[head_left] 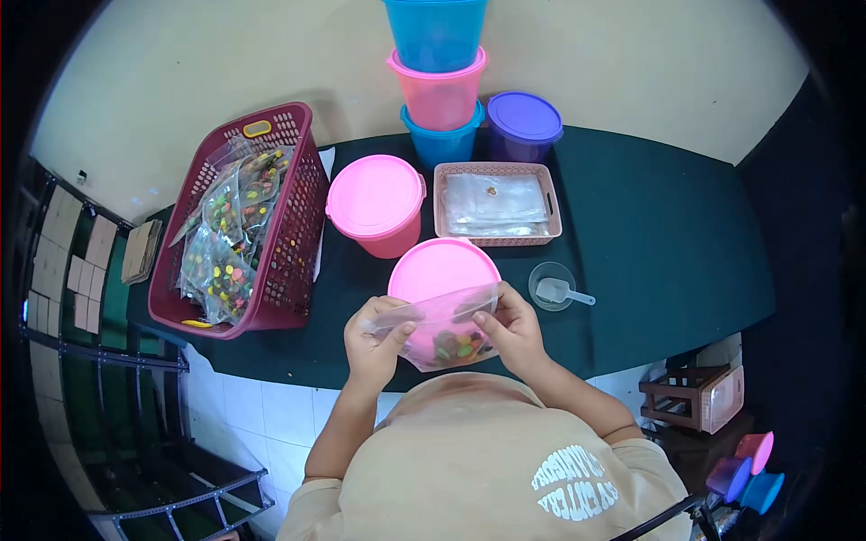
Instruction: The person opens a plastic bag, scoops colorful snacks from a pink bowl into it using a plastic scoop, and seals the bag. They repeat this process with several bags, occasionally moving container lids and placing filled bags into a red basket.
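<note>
**One clear bag (pixel 451 330) held over the front pink tub (pixel 439 268)**

The single bag spans the near edge of the front pink tub, hiding part of its lid. Small coloured pieces lie in the bag, too blurred to identify or count. The left hand (pixel 373 341) pinches one side between thumb and fingers; the right hand (pixel 511 330) pinches the other. Some fingertips are hidden behind the plastic.

Right of that tub, one bowl (pixel 543 269) holds one scoop (pixel 559 290). Behind it are a second pink tub (pixel 376 187), to the left, and one tray (pixel 554 206) of flat bags (pixel 496 206), too closely layered to count. Farther behind stand one purple tub (pixel 524 119) and three stacked buckets (pixel 439 97), the top one cut off. Well left, one maroon basket (pixel 290 236) holds filled bags (pixel 236 225), overlapping beyond counting.
</note>
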A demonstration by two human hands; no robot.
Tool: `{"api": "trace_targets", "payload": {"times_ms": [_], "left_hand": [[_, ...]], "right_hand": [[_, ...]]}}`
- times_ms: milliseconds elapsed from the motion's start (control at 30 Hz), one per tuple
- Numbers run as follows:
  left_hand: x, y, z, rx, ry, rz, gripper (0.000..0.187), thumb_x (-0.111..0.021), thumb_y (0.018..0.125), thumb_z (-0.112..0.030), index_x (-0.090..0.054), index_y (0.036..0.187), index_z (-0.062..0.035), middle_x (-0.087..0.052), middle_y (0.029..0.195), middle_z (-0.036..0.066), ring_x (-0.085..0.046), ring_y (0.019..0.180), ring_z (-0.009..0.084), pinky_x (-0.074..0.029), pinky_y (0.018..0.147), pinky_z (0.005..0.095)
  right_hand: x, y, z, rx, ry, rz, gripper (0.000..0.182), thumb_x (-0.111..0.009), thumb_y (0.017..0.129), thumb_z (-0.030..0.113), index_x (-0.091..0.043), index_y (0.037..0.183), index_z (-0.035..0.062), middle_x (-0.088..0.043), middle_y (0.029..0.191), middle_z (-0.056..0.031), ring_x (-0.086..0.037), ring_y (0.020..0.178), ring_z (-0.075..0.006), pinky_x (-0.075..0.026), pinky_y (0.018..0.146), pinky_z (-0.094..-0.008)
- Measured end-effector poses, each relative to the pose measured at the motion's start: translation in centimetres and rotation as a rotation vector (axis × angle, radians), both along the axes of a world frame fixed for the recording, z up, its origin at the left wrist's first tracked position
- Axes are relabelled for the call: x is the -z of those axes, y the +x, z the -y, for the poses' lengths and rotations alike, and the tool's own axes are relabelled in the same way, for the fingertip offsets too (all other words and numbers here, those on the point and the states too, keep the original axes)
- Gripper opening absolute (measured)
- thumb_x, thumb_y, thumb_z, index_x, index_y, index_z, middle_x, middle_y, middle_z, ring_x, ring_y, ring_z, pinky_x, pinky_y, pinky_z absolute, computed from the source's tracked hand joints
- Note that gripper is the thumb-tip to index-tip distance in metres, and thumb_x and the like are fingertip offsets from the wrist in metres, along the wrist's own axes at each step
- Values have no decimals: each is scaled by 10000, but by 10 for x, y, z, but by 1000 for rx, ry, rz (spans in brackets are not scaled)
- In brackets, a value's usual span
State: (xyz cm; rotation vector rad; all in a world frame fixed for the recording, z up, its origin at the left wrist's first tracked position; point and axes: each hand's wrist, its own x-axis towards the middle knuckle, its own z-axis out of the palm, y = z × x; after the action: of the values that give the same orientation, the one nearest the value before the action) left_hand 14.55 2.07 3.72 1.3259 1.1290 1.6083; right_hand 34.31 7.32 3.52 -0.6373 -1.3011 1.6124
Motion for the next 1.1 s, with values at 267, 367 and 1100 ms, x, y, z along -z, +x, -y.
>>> {"api": "trace_targets", "payload": {"times_ms": [267,367,1100], "left_hand": [[-1,25,1,-93,-4,122,151,-668,868,-76,-623,950,42,-653,903,77,-617,846,139,-483,775,274],[3,26,2,-82,39,20,184,-625,919,-152,-623,952,30,-650,866,83,-597,790,124,-461,719,255],[-2,58,4,-121,186,-240,68,-697,791,-12,-636,820,-6,-656,787,90,-580,733,198,-450,701,311]], "right_hand": [[4,22,2,65,8,-62,146,-547,950,88,-552,1073,10,-665,999,-92,-658,929,-158,-535,775,-278],[1,28,3,73,-18,-53,153,-545,952,90,-561,1077,3,-668,980,-92,-660,942,-165,-535,775,-275],[1,46,5,44,89,56,96,-631,891,49,-633,964,-12,-672,867,-65,-646,732,-100,-551,632,-242]]}}
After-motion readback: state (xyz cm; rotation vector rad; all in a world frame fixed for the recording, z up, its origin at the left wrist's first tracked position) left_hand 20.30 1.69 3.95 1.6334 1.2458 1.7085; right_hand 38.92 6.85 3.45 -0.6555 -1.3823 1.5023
